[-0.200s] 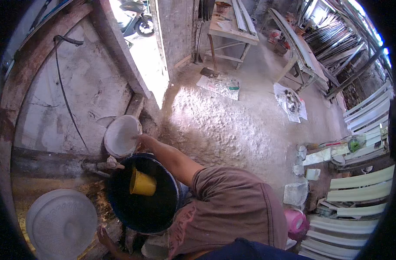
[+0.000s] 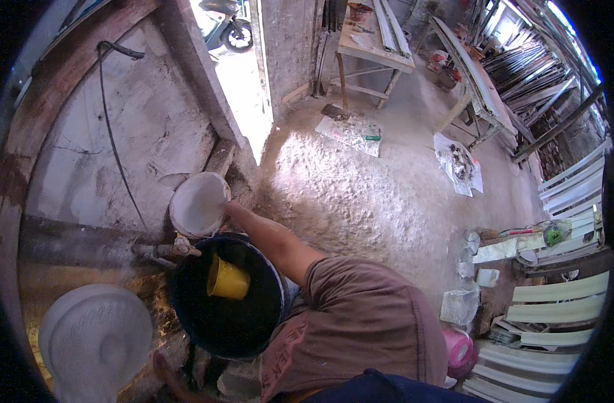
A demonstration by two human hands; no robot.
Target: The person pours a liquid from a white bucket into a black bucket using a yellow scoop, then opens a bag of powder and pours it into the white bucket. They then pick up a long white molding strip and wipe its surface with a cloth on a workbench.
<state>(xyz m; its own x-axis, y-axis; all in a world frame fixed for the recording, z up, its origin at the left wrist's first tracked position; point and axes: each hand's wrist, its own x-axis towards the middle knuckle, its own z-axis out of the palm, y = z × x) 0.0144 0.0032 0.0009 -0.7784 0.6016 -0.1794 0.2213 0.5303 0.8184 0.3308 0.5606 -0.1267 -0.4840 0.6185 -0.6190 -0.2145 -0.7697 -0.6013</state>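
Observation:
My right arm stretches forward past a wide black bucket (image 2: 186,329). My right hand (image 2: 227,205) is at the right rim of a whitish, coated bucket (image 2: 198,220); its fingers blend with the pale inside. A yellow plastic cup (image 2: 229,280) rests tilted inside the black bucket, whose contents look dark. At the lower left, my left hand (image 2: 163,368) is low between that bucket and a round grey-white piece with raised patterning (image 2: 95,332). It is smeared, and I cannot see it holding anything.
A tap on a pipe (image 2: 182,246) juts from the wall between the buckets. White sheets with debris (image 2: 350,134) lie on the rough floor. Worktables (image 2: 374,57) stand at the back. Pale long mouldings (image 2: 555,310) and a pink round object (image 2: 459,349) are at right.
The view has shifted slightly, carrying most of the scene a little to the right. My left hand is more blurred and slightly lower; my right hand stays at the whitish bucket's rim.

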